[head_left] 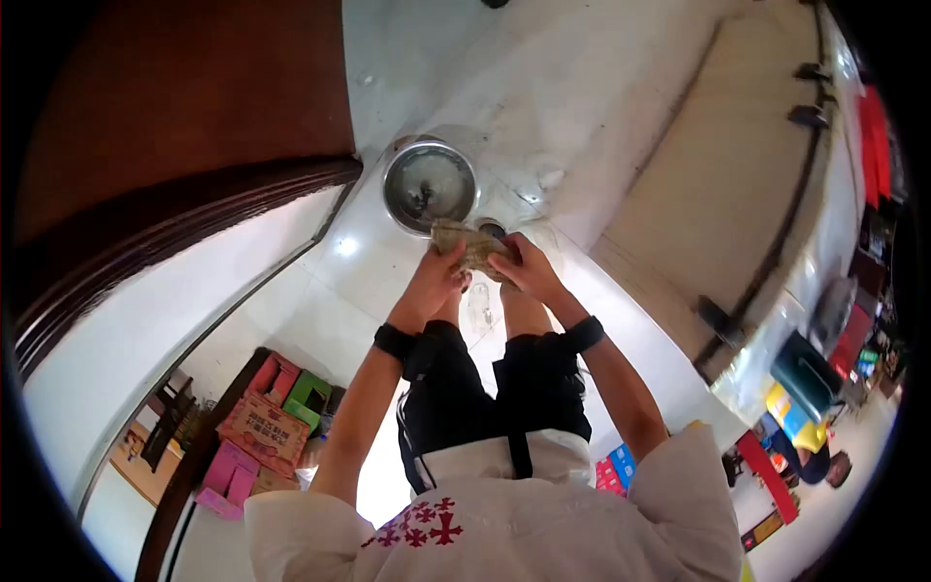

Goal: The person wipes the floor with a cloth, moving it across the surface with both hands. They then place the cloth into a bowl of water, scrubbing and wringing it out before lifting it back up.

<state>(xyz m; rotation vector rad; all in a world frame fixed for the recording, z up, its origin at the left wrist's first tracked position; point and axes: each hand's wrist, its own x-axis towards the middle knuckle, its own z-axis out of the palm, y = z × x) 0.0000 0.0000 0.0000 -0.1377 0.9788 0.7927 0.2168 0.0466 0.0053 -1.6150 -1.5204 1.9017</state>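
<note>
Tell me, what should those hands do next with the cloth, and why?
Probably a small twist of the cloth. The left hand and right hand both grip it, bunched between them, close to the bowl and above a dark spot that may be a floor drain. Whether the cloth is wet cannot be told.

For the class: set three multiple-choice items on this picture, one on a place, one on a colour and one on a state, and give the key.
1. Where is the metal bowl?
A. on a chair
B. on the pale floor, just beyond the hands
C. on a shelf

2. What colour are the wrist bands?
A. black
B. yellow
C. green

3. How is the cloth held?
A. lying flat, untouched
B. by one hand only
C. bunched in both hands

Key:
1. B, it stands on the floor.
2. A, both bands are black.
3. C, the left hand and the right hand grip it.
</note>
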